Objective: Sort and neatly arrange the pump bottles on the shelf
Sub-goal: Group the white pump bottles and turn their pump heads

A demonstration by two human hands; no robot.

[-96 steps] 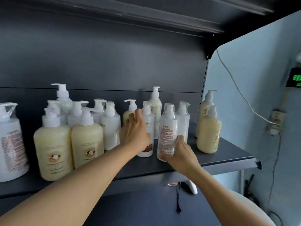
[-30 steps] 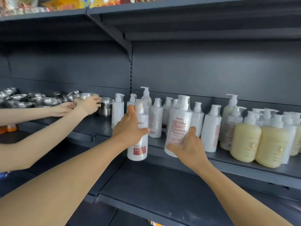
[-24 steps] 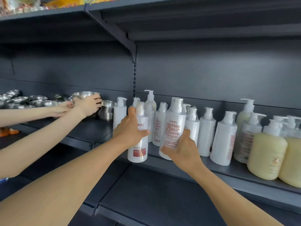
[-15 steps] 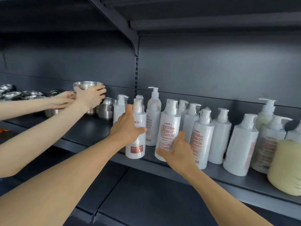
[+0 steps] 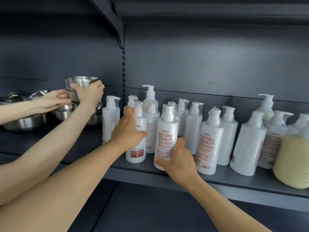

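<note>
My left hand [image 5: 127, 131] grips a white pump bottle with a red label [image 5: 137, 151] at the front of the dark shelf [image 5: 217, 177]. My right hand [image 5: 177, 159] holds the lower part of a taller white pump bottle with red print [image 5: 167, 131], which leans slightly near the shelf's front edge. Several more white pump bottles [image 5: 210, 144] stand behind and to the right. Cream-coloured pump bottles [image 5: 291, 161] stand at the far right.
Another person's two hands [image 5: 87, 94] hold a steel bowl [image 5: 80, 82] at the left, above stacked steel bowls [image 5: 25, 121]. A slotted upright [image 5: 123, 71] and a bracket divide the two shelf bays. A lower dark shelf [image 5: 150, 211] lies below.
Both my hands have carried their bottles leftwards along the shelf and lowered them towards its front edge. The other person has lifted a steel bowl higher.
</note>
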